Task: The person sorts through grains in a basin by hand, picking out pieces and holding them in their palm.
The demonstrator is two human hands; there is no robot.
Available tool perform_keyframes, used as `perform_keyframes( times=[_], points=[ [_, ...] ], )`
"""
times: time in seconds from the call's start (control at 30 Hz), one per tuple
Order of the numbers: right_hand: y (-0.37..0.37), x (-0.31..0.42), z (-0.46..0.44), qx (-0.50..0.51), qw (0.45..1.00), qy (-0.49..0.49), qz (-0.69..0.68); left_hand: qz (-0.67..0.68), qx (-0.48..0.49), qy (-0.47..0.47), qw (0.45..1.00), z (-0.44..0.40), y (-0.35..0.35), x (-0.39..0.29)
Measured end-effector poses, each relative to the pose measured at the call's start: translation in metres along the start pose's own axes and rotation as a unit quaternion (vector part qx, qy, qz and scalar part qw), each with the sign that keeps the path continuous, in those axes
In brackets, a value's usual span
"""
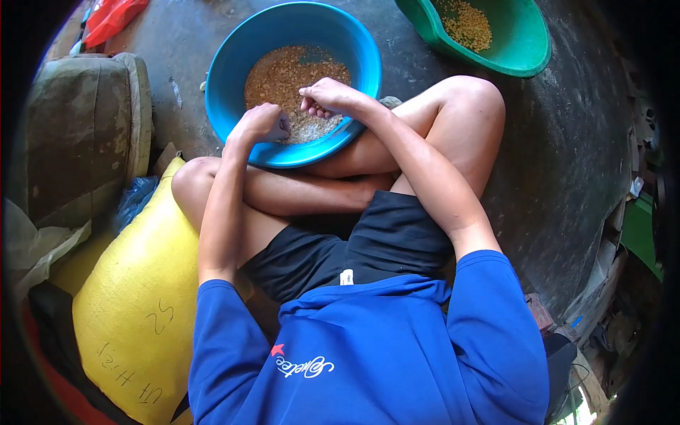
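Note:
A round blue basin stands in front of my crossed legs. Brown and tan grain-like bits cover its bottom, with paler, powdery matter toward the near side. Over the near left part of the basin, my left hand is closed, its fingers curled down and mostly turned from view. My right hand hovers over the middle right, fingers curled in. Whatever either hand holds, if anything, is too small or hidden to make out.
A green tub with yellow kernels stands at the upper right on the dark floor. To my left lie a full yellow sack and a brown, worn padded object. Red plastic lies at the upper left.

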State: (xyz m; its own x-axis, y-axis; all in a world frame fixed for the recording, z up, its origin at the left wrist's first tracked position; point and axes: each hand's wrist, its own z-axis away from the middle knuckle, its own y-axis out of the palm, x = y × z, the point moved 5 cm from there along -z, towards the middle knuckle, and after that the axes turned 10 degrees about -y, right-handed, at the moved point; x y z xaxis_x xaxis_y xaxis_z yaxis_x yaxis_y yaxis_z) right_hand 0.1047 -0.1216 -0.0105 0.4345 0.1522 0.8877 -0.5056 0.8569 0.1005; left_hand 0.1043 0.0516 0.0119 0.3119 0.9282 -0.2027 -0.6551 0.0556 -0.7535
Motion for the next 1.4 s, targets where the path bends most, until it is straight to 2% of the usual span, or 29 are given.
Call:
perform_keyframes(
  times=[0.03, 0.13, 0.23, 0.33, 0.47, 0.57, 0.67, 0.8, 0.83, 1.03, 1.23, 1.33, 1.4],
  points=[
    [0.000, 0.000, 0.000, 0.000, 1.000, -0.003, 0.003, 0.000, 0.002, -0.004, 1.000, 0.002, -0.002, -0.002],
    [-0.001, 0.000, 0.001, 0.001, 1.000, 0.000, 0.018, 0.111, -0.048, 0.058, 0.991, 0.003, -0.014, -0.006],
    [0.000, -0.008, 0.003, 0.007, 0.999, 0.034, -0.009, 0.263, -0.053, 0.060, 0.961, 0.010, -0.036, -0.017],
    [0.010, -0.011, 0.006, 0.033, 0.986, 0.088, -0.140, 0.360, -0.043, 0.105, 0.926, 0.006, -0.035, -0.022],
    [0.014, 0.006, 0.019, 0.049, 0.980, 0.049, -0.187, 0.439, 0.006, 0.141, 0.888, 0.001, -0.025, -0.021],
    [0.009, 0.000, 0.012, 0.050, 0.984, 0.059, -0.158, 0.477, -0.076, 0.119, 0.867, 0.005, -0.039, -0.021],
    [0.007, 0.000, 0.012, 0.047, 0.988, 0.070, -0.133, 0.302, -0.135, 0.002, 0.944, 0.001, -0.045, 0.001],
    [0.006, 0.000, 0.011, 0.039, 0.993, 0.059, -0.093, 0.070, -0.069, -0.060, 0.993, 0.001, -0.023, 0.033],
    [0.005, -0.001, 0.010, 0.038, 0.994, 0.056, -0.091, 0.033, -0.037, -0.112, 0.993, 0.005, -0.020, 0.038],
    [0.005, 0.001, 0.009, 0.024, 0.997, 0.043, -0.056, -0.074, -0.057, -0.139, 0.986, 0.005, -0.013, 0.038],
    [0.003, -0.003, 0.004, 0.023, 0.998, 0.035, -0.036, -0.072, -0.015, -0.153, 0.985, 0.010, -0.013, 0.035],
    [0.002, -0.002, 0.006, 0.021, 0.999, 0.028, -0.027, -0.119, -0.073, -0.179, 0.974, 0.008, -0.015, 0.039],
    [0.003, -0.002, 0.005, 0.020, 0.999, 0.025, -0.020, -0.109, -0.048, -0.172, 0.978, 0.007, -0.012, 0.042]
  ],
)
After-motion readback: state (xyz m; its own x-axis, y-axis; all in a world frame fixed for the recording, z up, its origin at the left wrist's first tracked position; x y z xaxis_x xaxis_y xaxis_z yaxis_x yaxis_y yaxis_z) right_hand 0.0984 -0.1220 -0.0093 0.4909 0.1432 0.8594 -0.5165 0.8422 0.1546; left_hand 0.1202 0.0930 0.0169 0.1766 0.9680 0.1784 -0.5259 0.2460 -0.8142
